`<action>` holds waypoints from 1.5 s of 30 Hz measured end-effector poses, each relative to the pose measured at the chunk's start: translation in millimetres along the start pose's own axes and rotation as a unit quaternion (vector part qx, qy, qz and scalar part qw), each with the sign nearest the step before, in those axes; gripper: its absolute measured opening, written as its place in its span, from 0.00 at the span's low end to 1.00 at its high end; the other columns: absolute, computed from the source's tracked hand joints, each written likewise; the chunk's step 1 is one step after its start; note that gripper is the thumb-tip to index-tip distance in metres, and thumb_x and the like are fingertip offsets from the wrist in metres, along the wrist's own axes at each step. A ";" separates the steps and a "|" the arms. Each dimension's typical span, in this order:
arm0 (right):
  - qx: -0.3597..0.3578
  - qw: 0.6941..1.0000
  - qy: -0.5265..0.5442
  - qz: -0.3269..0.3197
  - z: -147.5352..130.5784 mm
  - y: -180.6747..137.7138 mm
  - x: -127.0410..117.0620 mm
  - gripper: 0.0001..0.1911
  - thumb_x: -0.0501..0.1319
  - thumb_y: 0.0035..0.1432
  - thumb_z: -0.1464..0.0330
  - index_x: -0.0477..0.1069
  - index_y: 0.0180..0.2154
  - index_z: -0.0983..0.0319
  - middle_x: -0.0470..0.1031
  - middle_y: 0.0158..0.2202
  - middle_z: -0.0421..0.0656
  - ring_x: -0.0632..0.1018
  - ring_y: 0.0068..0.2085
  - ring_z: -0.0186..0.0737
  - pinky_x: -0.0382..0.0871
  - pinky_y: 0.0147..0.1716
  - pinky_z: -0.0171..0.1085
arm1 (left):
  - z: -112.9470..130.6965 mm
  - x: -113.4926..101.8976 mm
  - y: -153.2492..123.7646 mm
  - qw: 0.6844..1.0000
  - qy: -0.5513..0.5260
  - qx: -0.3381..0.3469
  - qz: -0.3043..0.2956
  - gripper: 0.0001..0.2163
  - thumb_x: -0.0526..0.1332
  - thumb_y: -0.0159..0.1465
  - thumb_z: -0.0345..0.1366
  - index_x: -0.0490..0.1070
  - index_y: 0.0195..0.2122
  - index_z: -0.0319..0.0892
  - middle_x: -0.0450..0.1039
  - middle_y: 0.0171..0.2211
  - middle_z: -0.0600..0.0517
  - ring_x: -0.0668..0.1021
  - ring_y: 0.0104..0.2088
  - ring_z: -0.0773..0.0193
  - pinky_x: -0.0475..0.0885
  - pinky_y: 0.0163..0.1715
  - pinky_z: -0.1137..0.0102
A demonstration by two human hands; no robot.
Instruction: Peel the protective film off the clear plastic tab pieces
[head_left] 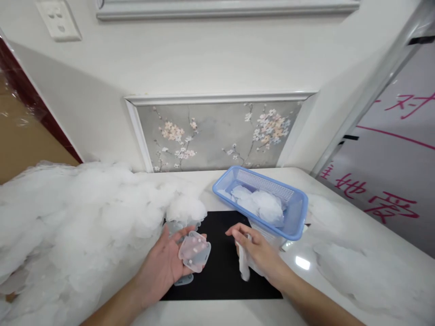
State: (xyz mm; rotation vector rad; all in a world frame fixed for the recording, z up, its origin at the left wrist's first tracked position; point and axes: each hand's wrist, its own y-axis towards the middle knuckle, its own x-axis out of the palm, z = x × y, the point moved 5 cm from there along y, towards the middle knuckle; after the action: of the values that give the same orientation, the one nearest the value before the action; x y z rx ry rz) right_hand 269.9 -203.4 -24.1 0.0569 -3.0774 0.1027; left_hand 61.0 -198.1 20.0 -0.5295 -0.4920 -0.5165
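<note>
My left hand (166, 260) is turned palm up, and a clear, frosted plastic piece (195, 251) with small raised studs rests on its fingers. Under that hand another such piece (184, 280) shows in part on the black mat (220, 280). My right hand (254, 251), over the mat's right side, is closed around whitish translucent pieces (244, 262), seen edge-on; how many cannot be made out. Just behind my right hand stands a blue plastic basket (295, 226) with several translucent pieces (263, 203) inside.
A large heap of translucent pieces (74, 217) covers the left side of the white table (210, 312) and reaches the mat's edge. Behind the table rises a wall with a framed floral panel (217, 131). To the right stands a whiteboard (390, 149) with red writing.
</note>
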 end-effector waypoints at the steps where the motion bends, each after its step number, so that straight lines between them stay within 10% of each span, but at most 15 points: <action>1: -0.027 0.998 -0.054 0.000 -3.0 -1.7 2.2 0.18 0.59 0.57 0.51 0.71 0.33 0.59 0.63 0.22 0.36 0.67 0.25 0.37 0.62 0.28 0.37 | -0.4 1.9 -0.4 1.000 0.003 0.001 -0.006 0.31 0.45 0.63 0.61 0.64 0.54 0.41 0.66 0.59 0.38 0.67 0.61 0.47 0.65 0.54 0.51; 8: -0.227 0.895 -0.376 -0.072 -13.4 -17.6 29.3 0.27 0.66 0.53 0.71 0.66 0.55 0.53 0.70 0.36 0.41 0.74 0.34 0.41 0.70 0.34 0.38 | -2.4 11.7 -4.8 0.999 0.033 -0.004 -0.040 0.33 0.42 0.63 0.63 0.64 0.56 0.44 0.67 0.56 0.41 0.69 0.58 0.48 0.66 0.54 0.51; 13: -0.357 0.803 -0.475 -0.056 -16.7 -27.8 39.3 0.20 0.62 0.58 0.71 0.69 0.53 0.57 0.69 0.34 0.43 0.71 0.26 0.36 0.67 0.25 0.35 | -6.9 14.9 -6.5 0.997 0.041 -0.008 -0.058 0.33 0.44 0.62 0.64 0.64 0.56 0.45 0.67 0.57 0.42 0.69 0.58 0.49 0.64 0.56 0.51; 15: -0.369 0.816 -0.443 -0.053 -20.3 -30.7 40.5 0.13 0.58 0.61 0.71 0.73 0.46 0.56 0.69 0.35 0.44 0.70 0.25 0.35 0.65 0.24 0.34 | -9.2 14.4 -6.2 0.997 0.049 -0.004 -0.065 0.33 0.43 0.62 0.63 0.64 0.57 0.45 0.66 0.57 0.42 0.70 0.57 0.51 0.63 0.56 0.52; 18: -0.287 0.913 -0.285 -0.048 -24.1 -27.0 34.8 0.09 0.55 0.63 0.66 0.73 0.33 0.59 0.71 0.37 0.46 0.72 0.29 0.37 0.66 0.28 0.37 | -6.3 8.2 -6.7 0.987 0.150 0.039 -0.044 0.30 0.48 0.63 0.61 0.62 0.58 0.47 0.64 0.59 0.42 0.69 0.58 0.52 0.61 0.58 0.54; 21: -0.109 0.990 -0.086 -0.034 -14.8 -17.0 25.5 0.17 0.59 0.59 0.54 0.64 0.26 0.59 0.69 0.26 0.41 0.69 0.26 0.37 0.62 0.27 0.37 | 4.6 1.6 -10.8 0.908 0.406 0.101 -0.018 0.22 0.61 0.61 0.50 0.66 0.55 0.51 0.65 0.58 0.45 0.68 0.58 0.53 0.59 0.59 0.55; 25: 0.051 0.993 0.077 -0.078 -2.6 -10.8 23.1 0.24 0.66 0.46 0.47 0.66 0.32 0.60 0.70 0.21 0.37 0.66 0.22 0.34 0.56 0.23 0.34 | 18.8 -7.8 -15.8 0.740 0.662 0.116 0.002 0.16 0.64 0.57 0.38 0.74 0.47 0.53 0.67 0.53 0.48 0.65 0.58 0.50 0.61 0.58 0.54; 28: 0.088 0.982 0.140 -0.087 -5.5 -11.6 20.1 0.21 0.67 0.45 0.54 0.70 0.36 0.59 0.73 0.25 0.39 0.70 0.26 0.37 0.58 0.25 0.34 | 26.1 -18.0 -16.9 0.705 0.702 0.100 0.010 0.21 0.66 0.55 0.38 0.72 0.51 0.56 0.66 0.54 0.48 0.65 0.58 0.49 0.64 0.57 0.54; 33: 0.130 0.966 0.200 -0.104 -11.8 -15.7 18.1 0.20 0.64 0.45 0.63 0.70 0.42 0.59 0.61 0.15 0.31 0.58 0.15 0.29 0.46 0.18 0.33 | 31.1 -24.7 -19.0 0.694 0.714 0.086 -0.018 0.34 0.74 0.45 0.43 0.70 0.55 0.57 0.63 0.60 0.47 0.64 0.60 0.43 0.65 0.56 0.52; 39: 0.130 0.955 0.222 -0.145 -13.6 -16.1 18.6 0.23 0.61 0.46 0.64 0.68 0.47 0.60 0.56 0.11 0.28 0.52 0.13 0.28 0.41 0.17 0.34 | 37.9 -13.4 -19.1 0.678 0.723 0.136 -0.008 0.07 0.64 0.58 0.40 0.79 0.38 0.54 0.70 0.56 0.51 0.70 0.57 0.50 0.67 0.56 0.58; 45: 0.132 0.959 0.215 -0.129 -15.0 -16.1 16.9 0.23 0.64 0.46 0.63 0.69 0.46 0.60 0.56 0.12 0.29 0.53 0.13 0.27 0.40 0.17 0.34 | 34.6 -17.7 -14.9 0.836 0.527 0.101 0.112 0.13 0.58 0.63 0.46 0.70 0.27 0.44 0.75 0.49 0.48 0.74 0.51 0.51 0.69 0.48 0.61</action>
State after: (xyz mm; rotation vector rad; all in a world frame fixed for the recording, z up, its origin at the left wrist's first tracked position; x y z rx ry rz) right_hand 254.6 -219.0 -7.1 0.3902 -2.5759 0.4454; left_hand 28.6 -183.3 41.4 -0.0358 0.5738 -0.4474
